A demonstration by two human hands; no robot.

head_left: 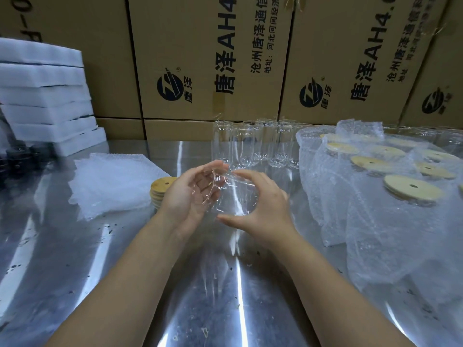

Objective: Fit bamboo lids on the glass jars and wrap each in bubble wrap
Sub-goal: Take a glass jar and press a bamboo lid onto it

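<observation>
Table: scuffed steel | cardboard boxes behind | left hand, right hand: fingers grip glass jar

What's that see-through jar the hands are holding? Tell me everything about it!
It is a clear glass jar, round and smooth, with no lid on it yet. It is tipped on its side in the air above the shiny metal table. Its open mouth seems to point toward the left hand, which cups that end. The right hand grips its body between thumb and fingers. It looks empty.
</observation>
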